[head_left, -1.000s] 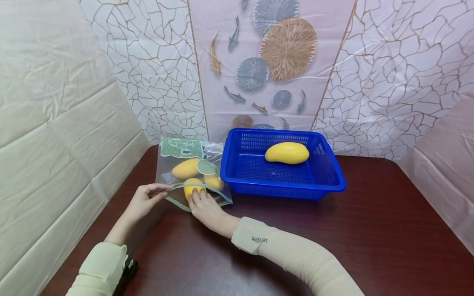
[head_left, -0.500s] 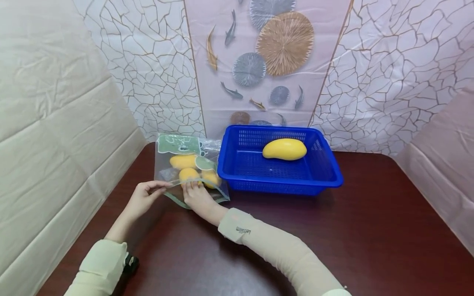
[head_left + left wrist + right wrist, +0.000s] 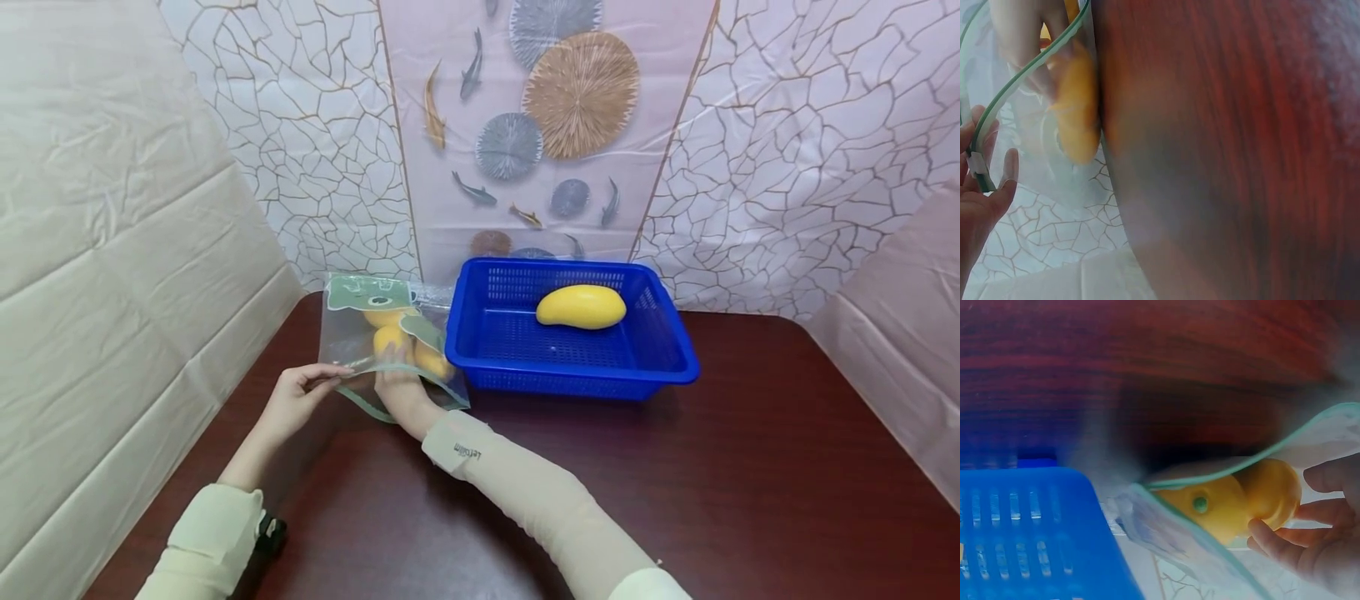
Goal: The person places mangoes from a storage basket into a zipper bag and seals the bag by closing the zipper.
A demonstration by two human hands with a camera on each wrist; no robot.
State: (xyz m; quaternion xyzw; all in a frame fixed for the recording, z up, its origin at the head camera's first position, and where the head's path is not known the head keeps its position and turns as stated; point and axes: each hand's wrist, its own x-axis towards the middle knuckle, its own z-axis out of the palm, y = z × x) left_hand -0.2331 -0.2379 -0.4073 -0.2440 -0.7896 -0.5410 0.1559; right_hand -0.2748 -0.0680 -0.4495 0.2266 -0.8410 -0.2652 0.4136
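Note:
A clear zip bag (image 3: 348, 346) with green bear print lies at the left, its mouth facing me. Three yellow mangoes show inside, one with a green stem end (image 3: 1216, 503) in the right wrist view. My left hand (image 3: 298, 402) pinches the left corner of the mouth, by the white zip slider (image 3: 977, 164). Reaching through the mouth, my right hand (image 3: 401, 390) touches the nearest mango (image 3: 389, 338) with extended fingers. In the right wrist view its fingertips (image 3: 1260, 530) lie against that mango, with the thumb apart from the fingers. Bag film blurs the contact.
A blue mesh basket (image 3: 555, 368) stands right of the bag, close against its side. One more mango (image 3: 581, 307) lies in it. The dark red wooden table (image 3: 750, 467) stretches to patterned cloth walls (image 3: 795, 167) at the back and sides.
My right hand has moved deeper into the bag, pushing the nearest mango inward. The printed film has shifted over the mangoes. My left hand has kept its pinch on the corner.

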